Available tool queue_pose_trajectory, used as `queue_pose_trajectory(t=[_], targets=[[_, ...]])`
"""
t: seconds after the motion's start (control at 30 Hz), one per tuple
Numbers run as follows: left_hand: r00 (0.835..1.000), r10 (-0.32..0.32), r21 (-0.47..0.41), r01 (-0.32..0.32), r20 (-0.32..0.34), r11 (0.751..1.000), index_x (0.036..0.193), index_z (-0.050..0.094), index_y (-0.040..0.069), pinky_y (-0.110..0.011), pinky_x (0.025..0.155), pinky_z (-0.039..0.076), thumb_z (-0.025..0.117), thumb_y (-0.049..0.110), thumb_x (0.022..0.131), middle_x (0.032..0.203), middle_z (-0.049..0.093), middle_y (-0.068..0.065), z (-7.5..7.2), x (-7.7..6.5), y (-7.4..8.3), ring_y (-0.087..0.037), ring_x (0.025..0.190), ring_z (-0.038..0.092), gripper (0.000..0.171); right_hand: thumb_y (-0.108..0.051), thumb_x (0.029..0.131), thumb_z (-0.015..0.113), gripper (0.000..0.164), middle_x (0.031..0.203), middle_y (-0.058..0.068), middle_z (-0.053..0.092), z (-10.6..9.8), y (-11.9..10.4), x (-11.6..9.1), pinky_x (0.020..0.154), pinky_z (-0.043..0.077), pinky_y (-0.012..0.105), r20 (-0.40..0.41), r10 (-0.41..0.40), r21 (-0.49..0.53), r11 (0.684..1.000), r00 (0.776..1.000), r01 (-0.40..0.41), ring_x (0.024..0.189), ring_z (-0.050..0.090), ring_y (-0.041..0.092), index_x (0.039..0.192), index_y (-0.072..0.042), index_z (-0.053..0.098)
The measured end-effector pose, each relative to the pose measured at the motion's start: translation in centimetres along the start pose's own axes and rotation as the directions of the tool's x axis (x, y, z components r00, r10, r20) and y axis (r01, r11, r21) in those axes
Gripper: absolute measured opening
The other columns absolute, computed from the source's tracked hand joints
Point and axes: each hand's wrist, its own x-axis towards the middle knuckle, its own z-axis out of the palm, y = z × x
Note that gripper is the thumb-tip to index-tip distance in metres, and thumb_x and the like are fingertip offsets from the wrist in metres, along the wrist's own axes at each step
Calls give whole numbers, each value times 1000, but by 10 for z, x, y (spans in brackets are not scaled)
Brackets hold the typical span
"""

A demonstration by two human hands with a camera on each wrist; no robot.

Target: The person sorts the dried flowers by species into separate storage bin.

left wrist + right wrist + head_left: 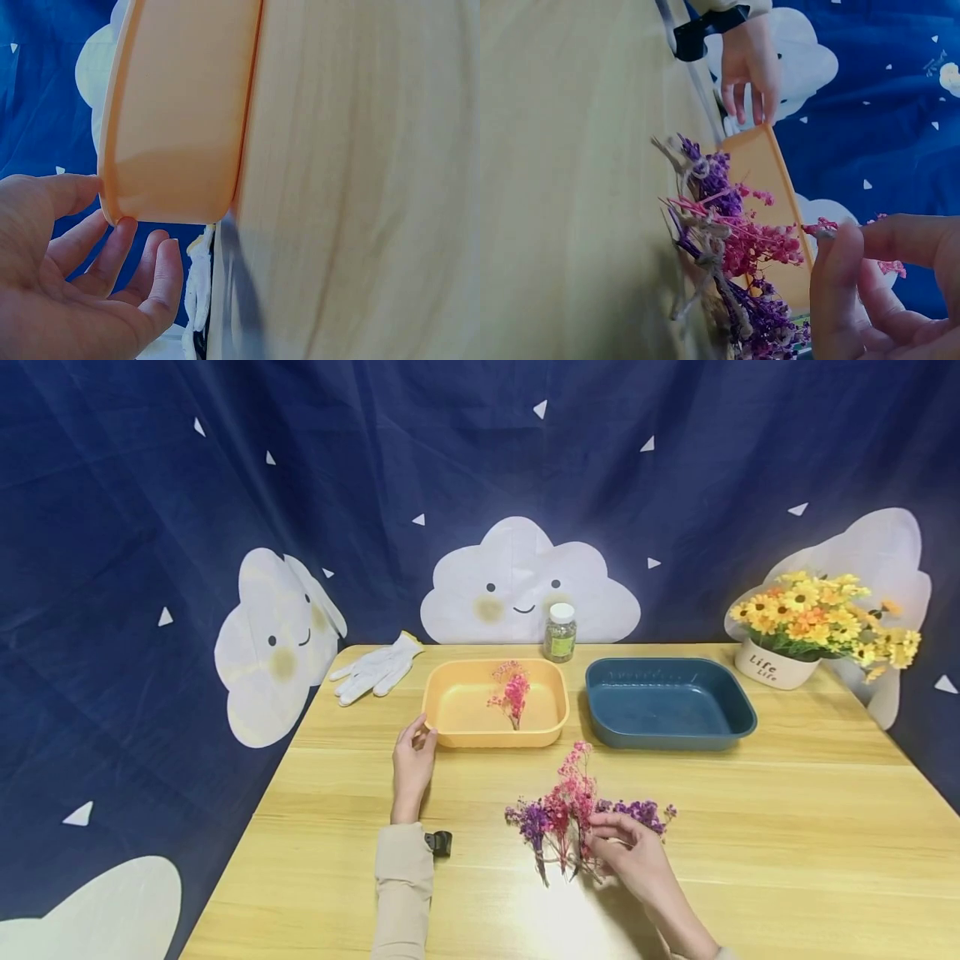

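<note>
My left hand (414, 768) holds the near left corner of a yellow tray (491, 739), thumb and fingertips at its rim in the left wrist view. Inside the tray lies a sprig of pink dried flowers (515, 693). Over the table, my right hand (630, 852) pinches another bunch of pink dried flowers (576, 781) between thumb and index finger. Close around it are a purple bunch (534, 821), a second pink bunch (556, 814) and more purple flowers (643, 812), partly hidden by the hand. Twine ties show on these stems (716, 225).
A dark blue tray (671, 742) stands to the right of the yellow one. Behind are a white-capped jar (560, 633), a white glove (378, 670) at the left and a white pot of yellow flowers (776, 667) at the right. A blue curtain (360, 443) hangs behind the table.
</note>
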Motion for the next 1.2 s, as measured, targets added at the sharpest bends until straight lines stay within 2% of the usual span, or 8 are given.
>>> queue_pose_trajectory(t=[0.2, 0.37, 0.5, 0.67, 0.87, 1.03, 1.2], targets=[[1000, 9, 18, -9, -12, 1000, 138, 52, 1, -46, 103, 49, 58, 10, 96, 132, 54, -21, 0, 2, 0, -35, 117, 56, 43, 1, 84, 67, 39, 105, 14, 71, 3, -15, 24, 62, 58, 23, -4, -30, 11, 999, 1000, 30, 72, 65, 10, 122, 5, 60], [1000, 9, 13, -9, -11, 1000, 138, 52, 1, -46, 103, 49, 58, 10, 97, 132, 53, -21, -1, 5, 1, -34, 117, 56, 43, -1, 87, 64, 40, 116, 20, 67, 9, -33, 48, 68, 60, 24, 37, -69, 28, 997, 997, 68, 78, 66, 9, 126, 5, 57], [1000, 6, 14, -6, -3, 1000, 139, 52, 2, -47, 104, 49, 57, 11, 97, 133, 53, -21, -2, 5, 1, -35, 119, 55, 43, 0, 88, 63, 40, 112, 19, 67, 18, -46, 71, 67, 59, 23, 68, -119, 61, 992, 991, 115, 74, 65, 6, 126, 7, 56], [1000, 4, 14, -4, -8, 1000, 138, 52, 2, -47, 103, 48, 58, 12, 97, 131, 54, -20, -2, 1, -1, -35, 118, 56, 43, 3, 87, 60, 38, 104, 13, 69, 32, -57, 102, 65, 59, 23, 91, -140, 102, 986, 986, 130, 72, 64, 6, 124, 8, 58], [1000, 11, 5, -11, -5, 1000, 138, 53, 1, -46, 103, 49, 58, 11, 96, 129, 55, -20, 1, 0, -4, -35, 117, 56, 43, 4, 87, 57, 37, 108, 21, 68, 42, -67, 133, 63, 59, 22, 100, -190, 109, 978, 977, 179, 69, 65, 7, 123, 11, 58], [1000, -1, 0, 1, -6, 1000, 138, 53, 3, -45, 104, 49, 59, 11, 96, 129, 55, -19, 1, -2, -4, -34, 118, 56, 43, 3, 91, 56, 35, 113, 26, 65, 49, -71, 149, 66, 59, 20, 129, -199, 94, 978, 971, 188, 77, 66, 7, 125, 11, 57], [1000, 6, 11, -6, -14, 1000, 137, 54, 2, -45, 104, 49, 59, 10, 95, 128, 56, -20, 1, -2, -4, -34, 118, 56, 43, 1, 92, 56, 37, 117, 25, 63, 53, -73, 156, 70, 59, 21, 147, -195, 65, 980, 970, 187, 82, 66, 9, 127, 9, 56]])
